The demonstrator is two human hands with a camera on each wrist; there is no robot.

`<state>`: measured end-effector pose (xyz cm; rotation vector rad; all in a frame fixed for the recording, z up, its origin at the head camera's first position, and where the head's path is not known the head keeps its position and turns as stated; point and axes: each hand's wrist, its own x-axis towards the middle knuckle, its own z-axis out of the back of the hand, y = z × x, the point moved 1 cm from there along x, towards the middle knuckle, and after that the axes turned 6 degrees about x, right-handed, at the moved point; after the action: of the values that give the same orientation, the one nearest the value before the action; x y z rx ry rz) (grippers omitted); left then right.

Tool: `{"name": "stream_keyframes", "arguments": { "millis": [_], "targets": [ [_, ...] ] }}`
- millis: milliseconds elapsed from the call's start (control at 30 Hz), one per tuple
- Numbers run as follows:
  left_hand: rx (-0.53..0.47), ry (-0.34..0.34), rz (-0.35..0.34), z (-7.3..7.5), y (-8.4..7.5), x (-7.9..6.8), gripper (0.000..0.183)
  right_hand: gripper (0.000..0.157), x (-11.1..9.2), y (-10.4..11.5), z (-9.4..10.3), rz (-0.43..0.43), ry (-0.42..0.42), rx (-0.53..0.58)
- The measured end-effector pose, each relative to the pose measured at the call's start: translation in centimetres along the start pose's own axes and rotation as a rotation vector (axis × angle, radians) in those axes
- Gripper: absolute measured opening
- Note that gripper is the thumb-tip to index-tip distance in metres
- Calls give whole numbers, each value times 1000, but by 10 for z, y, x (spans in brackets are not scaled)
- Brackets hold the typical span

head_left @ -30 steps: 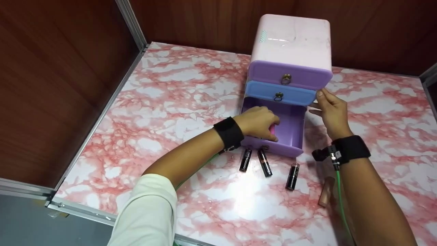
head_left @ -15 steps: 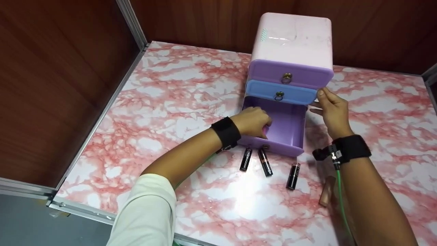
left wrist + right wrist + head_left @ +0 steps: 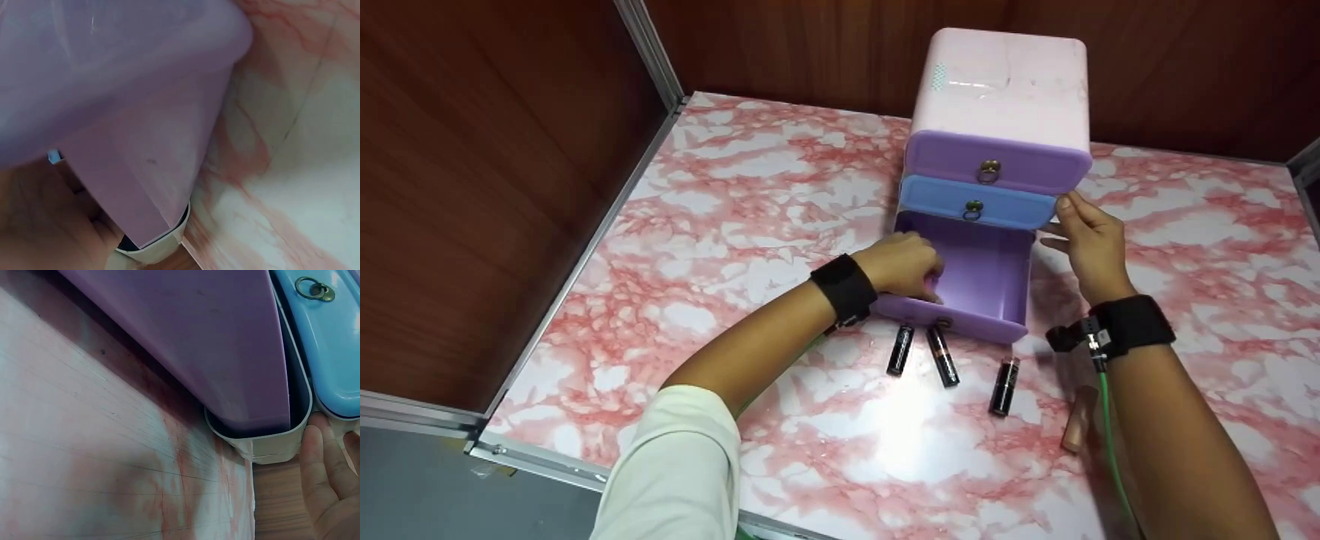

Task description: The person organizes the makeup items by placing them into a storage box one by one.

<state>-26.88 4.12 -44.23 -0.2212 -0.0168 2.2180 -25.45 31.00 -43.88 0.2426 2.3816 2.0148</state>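
A small drawer cabinet (image 3: 1009, 94) has a pink body and purple and blue drawer fronts. Its bottom purple drawer (image 3: 990, 281) is pulled out. Inside, near the drawer's left side, my left hand (image 3: 896, 262) holds a small pink object (image 3: 931, 283), mostly hidden by the fingers. In the left wrist view the drawer's wall (image 3: 140, 146) hides much of that hand. My right hand (image 3: 1093, 244) touches the cabinet's right side beside the blue drawer (image 3: 979, 202). In the right wrist view, its fingers (image 3: 315, 458) lie fairly straight against the pale casing (image 3: 275, 449).
Three black lipstick tubes (image 3: 900, 350) lie in front of the open drawer. A brown tube (image 3: 1078, 424) lies farther right, near the right forearm and its green cable (image 3: 1110, 442). Brown wood-look panels (image 3: 795, 56) stand behind and left of the marbled table (image 3: 720, 247).
Inside the drawer, my left hand has shifted left with the pink object. The right hand stays at the cabinet's side.
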Motion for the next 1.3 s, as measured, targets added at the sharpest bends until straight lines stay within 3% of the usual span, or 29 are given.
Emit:
{"name": "stream_keyframes", "arguments": {
  "millis": [433, 767, 900, 1067, 1300],
  "targets": [
    [-68, 27, 27, 4, 6, -5, 36, 50, 1, 1, 1, -17, 11, -9],
    [-133, -65, 34, 14, 2, -10, 34, 52, 2, 5, 2, -28, 60, -30],
    [-145, -117, 8, 21, -11, -16, 32, 52, 3, 5, 3, -30, 76, -46],
    [-149, -136, -60, 26, -41, -21, 31, 55, 3, 10, 6, -62, 99, -90],
    [-110, -182, -186, 20, -82, -26, 27, 60, 5, 20, 8, -100, 128, -188]
  ]
}}
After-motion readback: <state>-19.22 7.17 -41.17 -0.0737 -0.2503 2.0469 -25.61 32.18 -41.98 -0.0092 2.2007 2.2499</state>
